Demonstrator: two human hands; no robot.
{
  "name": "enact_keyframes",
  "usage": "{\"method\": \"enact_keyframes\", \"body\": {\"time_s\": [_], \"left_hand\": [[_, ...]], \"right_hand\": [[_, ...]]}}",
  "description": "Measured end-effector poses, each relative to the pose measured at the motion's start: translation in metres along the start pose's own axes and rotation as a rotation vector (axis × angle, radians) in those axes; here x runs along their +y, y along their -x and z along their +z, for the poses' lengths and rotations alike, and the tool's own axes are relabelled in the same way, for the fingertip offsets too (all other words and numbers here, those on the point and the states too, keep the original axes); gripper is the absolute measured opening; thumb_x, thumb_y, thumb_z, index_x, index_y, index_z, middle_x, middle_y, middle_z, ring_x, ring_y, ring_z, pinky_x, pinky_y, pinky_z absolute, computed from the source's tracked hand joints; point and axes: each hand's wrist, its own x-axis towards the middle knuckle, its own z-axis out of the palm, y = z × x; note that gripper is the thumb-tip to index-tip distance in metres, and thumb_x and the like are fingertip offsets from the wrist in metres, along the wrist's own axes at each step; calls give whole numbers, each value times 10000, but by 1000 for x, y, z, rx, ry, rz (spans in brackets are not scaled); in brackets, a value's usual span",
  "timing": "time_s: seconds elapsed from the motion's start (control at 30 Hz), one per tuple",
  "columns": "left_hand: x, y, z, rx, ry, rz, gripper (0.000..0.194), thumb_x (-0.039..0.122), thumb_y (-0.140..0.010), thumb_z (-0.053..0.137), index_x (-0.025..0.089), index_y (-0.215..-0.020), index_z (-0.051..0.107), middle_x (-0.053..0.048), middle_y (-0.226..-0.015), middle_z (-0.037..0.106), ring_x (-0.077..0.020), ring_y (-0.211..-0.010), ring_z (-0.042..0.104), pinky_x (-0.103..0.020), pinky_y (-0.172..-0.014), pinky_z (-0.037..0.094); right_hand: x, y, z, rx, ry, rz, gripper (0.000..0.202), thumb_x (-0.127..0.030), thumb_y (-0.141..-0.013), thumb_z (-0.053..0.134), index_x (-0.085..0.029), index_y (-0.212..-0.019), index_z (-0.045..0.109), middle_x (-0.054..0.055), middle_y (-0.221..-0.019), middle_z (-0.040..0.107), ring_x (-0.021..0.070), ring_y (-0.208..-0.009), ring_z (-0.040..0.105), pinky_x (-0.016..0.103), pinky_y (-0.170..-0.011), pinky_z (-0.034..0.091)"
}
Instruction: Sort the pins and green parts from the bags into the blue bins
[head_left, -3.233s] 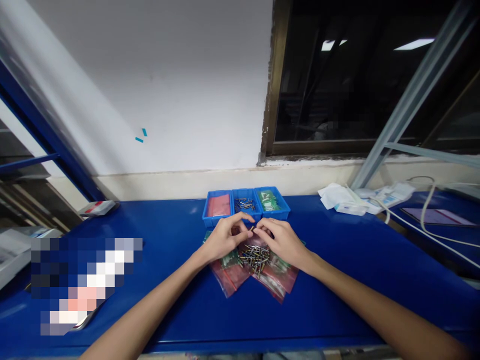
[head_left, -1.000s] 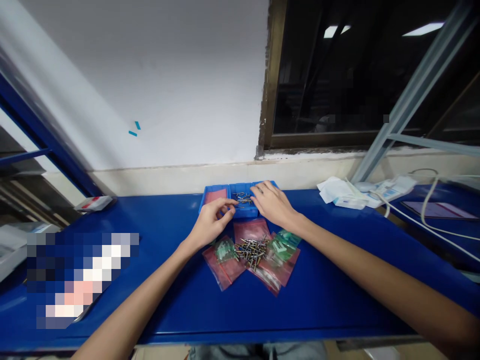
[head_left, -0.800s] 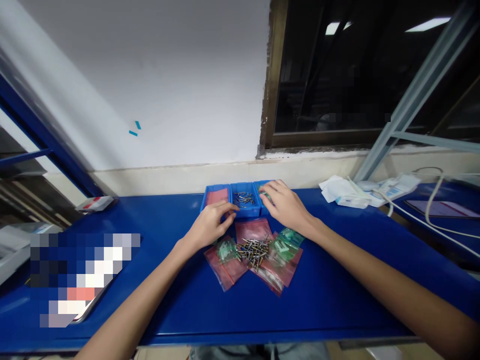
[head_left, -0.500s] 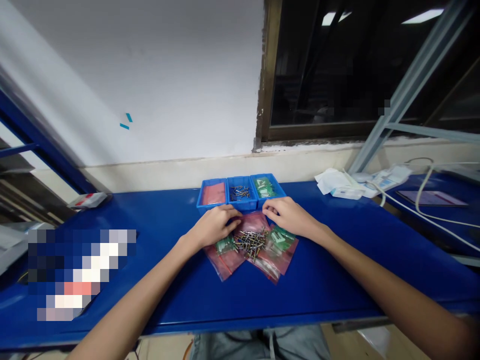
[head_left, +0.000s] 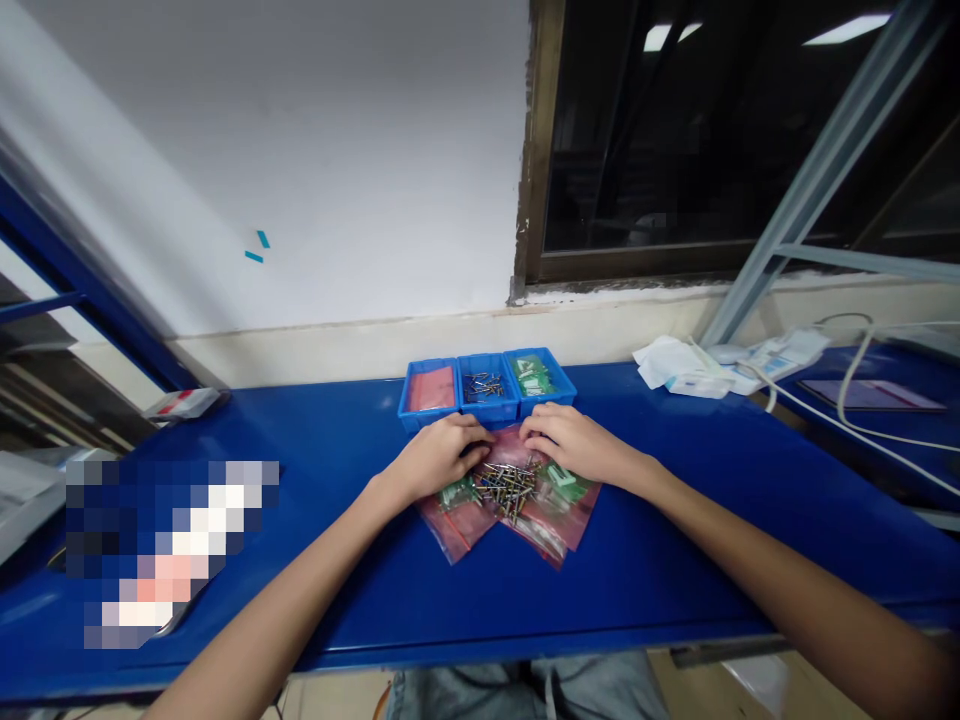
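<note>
We have a wide stretch of blue table (head_left: 637, 560) between the screws (head_left: 508, 490) and the front edge; 3 blue bins (head_left: 491, 410) stand near the back edge. The screws lie heaped on red bags (head_left: 456, 530). Our left hand (head_left: 442, 455) and right hand (head_left: 576, 441) arch palm-down beside the heap, fingers curled; we cannot tell whether they pinch anything.

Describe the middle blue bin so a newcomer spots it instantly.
Start at the long blue table and look to its far edge, near the white wall. There, in a side-by-side row of three, is the middle bin. It holds loose thin metal pieces, unlike the left bin with flat pinkish plastic and the right bin with green packets.
</note>
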Motion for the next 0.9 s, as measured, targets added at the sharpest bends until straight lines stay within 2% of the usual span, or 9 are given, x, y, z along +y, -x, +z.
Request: {"method": "enact_keyframes", "body": {"time_s": [0.2, 0.47, 0.6, 0.73, 0.9], "left_hand": [[10, -1, -4, -26, 29, 36, 226, 214, -945, 528, 200, -1040, 733, -75, -1027, 691, -209, -919, 631, -329, -856, 481], [10, -1, 0, -32, -80, 52, 235, 220, -975, 492, 183, -1056, 710, -66, -1012, 703, -186, -913, 644, -309, -834, 499], [12, 0, -2, -34, -119, 56, 246, 226, -972, 485, 183, -1090, 696, -67, -991, 725, -187, -856, 668, -310, -774, 509], [14, 1, -6, -30, -154, 60, 269, 236, -970, 473, 181, -1137, 676, -67, -919, 726, -188, -781, 673, -310, -709, 506], [15, 1, -11, -5, -142, 86, 276, 226, -981, 454, 174, -1155, 662, -69, -921, 713, -185, -787, 674, -315, -720, 513]], "right_hand": [[1, 0, -4, -108, -91, -106, 139, -152, -921, 576, -231, -918, 691, 38, -932, 632, 212, -960, 565, 333, -855, 428], [-4, -2, -12, -231, -129, -104, 195, -171, -957, 519, -191, -876, 695, 62, -967, 593, 224, -1003, 523, 349, -878, 412], [-4, -2, -12, -221, -73, -142, 226, -159, -975, 477, -184, -857, 668, 65, -935, 584, 223, -981, 514, 342, -852, 414], [1, -1, -11, -160, -20, -211, 205, -169, -986, 456, -190, -883, 632, 58, -916, 582, 214, -950, 504, 331, -832, 410], [5, -1, -13, -91, 6, -147, 205, -138, -979, 429, -200, -867, 589, 38, -841, 576, 190, -833, 511, 302, -730, 397]]}}
